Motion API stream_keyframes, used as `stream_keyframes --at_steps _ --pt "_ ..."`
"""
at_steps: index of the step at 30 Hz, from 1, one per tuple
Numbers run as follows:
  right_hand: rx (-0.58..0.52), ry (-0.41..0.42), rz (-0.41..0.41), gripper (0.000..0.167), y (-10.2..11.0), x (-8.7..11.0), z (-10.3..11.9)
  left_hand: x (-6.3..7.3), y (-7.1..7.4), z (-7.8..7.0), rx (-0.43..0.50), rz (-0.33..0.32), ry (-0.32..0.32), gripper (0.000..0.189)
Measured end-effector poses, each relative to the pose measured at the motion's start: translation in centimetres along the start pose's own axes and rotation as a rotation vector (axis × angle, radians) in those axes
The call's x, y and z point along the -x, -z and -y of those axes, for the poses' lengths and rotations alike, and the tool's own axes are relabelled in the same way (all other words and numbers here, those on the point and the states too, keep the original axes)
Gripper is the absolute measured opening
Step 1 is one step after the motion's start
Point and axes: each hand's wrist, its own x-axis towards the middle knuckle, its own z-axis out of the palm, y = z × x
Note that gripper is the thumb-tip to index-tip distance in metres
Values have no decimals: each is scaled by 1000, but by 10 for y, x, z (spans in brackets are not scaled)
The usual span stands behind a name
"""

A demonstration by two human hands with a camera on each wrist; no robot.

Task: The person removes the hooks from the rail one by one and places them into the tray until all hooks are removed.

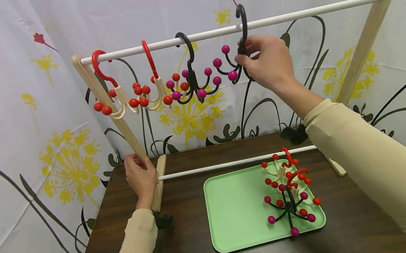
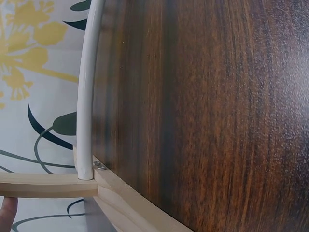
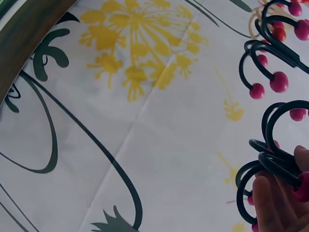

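My right hand (image 1: pixel 269 60) pinches the neck of a black multi-arm hanger with magenta ball tips (image 1: pixel 232 75). Its hook stands at the upper white rod, with the hook's tip above the rod. In the right wrist view the fingers (image 3: pixel 277 205) show beside the curved black arms. Low on the left side of the wooden rack (image 1: pixel 363 45), my left hand (image 1: pixel 141 177) grips the post; a fingertip (image 2: pixel 7 212) touches the wood in the left wrist view. On the rod hang another black hanger (image 1: pixel 192 81) and two red-hooked cream hangers with red balls, one far left (image 1: pixel 105 73), one beside it (image 1: pixel 150 61).
A light green tray (image 1: pixel 233 212) lies on the dark wooden table (image 1: pixel 189 252). Toward its right side are a black hanger (image 1: pixel 288 207) and red-hooked hangers (image 1: pixel 287 156). A lower white rod (image 1: pixel 201 170) crosses behind the tray. A patterned curtain (image 1: pixel 179 1) hangs behind.
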Motion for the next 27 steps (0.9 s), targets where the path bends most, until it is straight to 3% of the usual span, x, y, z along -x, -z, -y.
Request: stream_keyframes --at_steps 7,12,16,23,27 --pt "-59 -74 4 33 25 16 -19 -2 -3 -2 5 -1 -9 25" --pt "-85 -82 64 33 29 47 -28 -1 -1 -3 11 -13 5 25" --pt "-100 -75 144 28 19 84 -31 -1 3 -2 4 -12 21 26" --pt "-123 -84 373 19 -10 157 -27 -3 8 1 -5 -13 19 24" --pt "-152 -59 451 18 -32 194 -27 -2 9 0 -4 -11 25 25"
